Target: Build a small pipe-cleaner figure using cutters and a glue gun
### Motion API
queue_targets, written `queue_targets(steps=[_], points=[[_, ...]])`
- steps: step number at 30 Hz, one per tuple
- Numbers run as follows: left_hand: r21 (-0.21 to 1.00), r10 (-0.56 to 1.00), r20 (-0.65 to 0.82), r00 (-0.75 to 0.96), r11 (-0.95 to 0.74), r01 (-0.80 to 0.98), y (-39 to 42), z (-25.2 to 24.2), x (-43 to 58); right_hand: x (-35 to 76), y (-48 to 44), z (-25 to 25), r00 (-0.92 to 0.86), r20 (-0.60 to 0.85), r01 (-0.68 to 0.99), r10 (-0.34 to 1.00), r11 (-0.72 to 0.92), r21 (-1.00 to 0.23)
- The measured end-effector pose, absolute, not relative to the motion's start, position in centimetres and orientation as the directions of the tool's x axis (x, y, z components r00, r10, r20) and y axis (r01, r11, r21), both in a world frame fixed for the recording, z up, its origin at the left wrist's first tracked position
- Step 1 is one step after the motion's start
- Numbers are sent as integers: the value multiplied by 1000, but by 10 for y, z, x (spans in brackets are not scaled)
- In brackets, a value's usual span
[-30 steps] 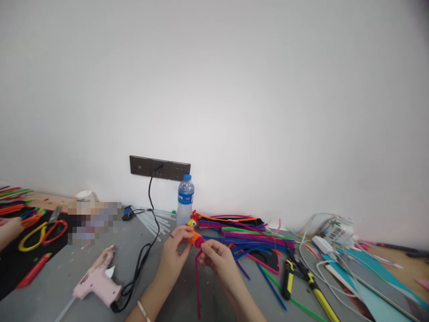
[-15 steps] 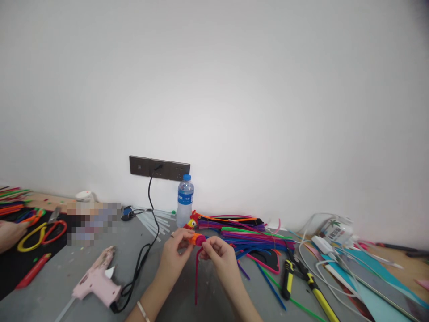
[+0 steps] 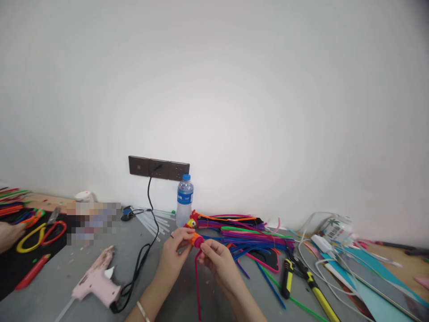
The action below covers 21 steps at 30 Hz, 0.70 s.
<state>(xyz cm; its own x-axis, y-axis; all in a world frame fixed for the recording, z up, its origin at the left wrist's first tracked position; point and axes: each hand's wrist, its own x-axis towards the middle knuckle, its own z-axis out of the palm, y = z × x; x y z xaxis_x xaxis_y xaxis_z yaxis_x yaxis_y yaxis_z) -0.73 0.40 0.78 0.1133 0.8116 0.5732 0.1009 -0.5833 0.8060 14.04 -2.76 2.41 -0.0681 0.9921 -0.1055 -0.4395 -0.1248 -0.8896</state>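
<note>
Between my hands is a small pipe-cleaner bird figure [image 3: 192,223] with a red comb, a yellow face with an eye, and an orange and magenta body. My left hand [image 3: 177,249] pinches its body just below the head. The fingertips of my right hand [image 3: 213,256] are closed at the figure's magenta end, on a magenta pipe cleaner [image 3: 197,286] whose long tail hangs down toward the table. My fingers hide part of the figure and the spot where the pipe cleaner meets it.
A pink glue gun [image 3: 98,279] with a black cord lies left. A water bottle [image 3: 185,201] stands behind the hands, beside bundled pipe cleaners [image 3: 248,235]. Yellow-black pliers [image 3: 313,286] and white cables lie right. At far left, another person's hand [image 3: 10,236] is near scissors [image 3: 42,237].
My right hand has shifted slightly left and down at the figure's magenta end. The hanging pipe-cleaner tail now reaches lower. My left hand stays nearly still.
</note>
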Motion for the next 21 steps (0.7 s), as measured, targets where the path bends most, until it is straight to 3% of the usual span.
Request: queue_targets(steps=[9, 21], points=[[784, 792, 607, 60, -610, 119, 4, 8, -6, 143, -24, 22, -20, -84, -408, 996, -85, -909], [845, 854, 504, 125, -518, 133, 1, 12, -6, 144, -26, 27, -28, -114, -437, 993, -115, -892]])
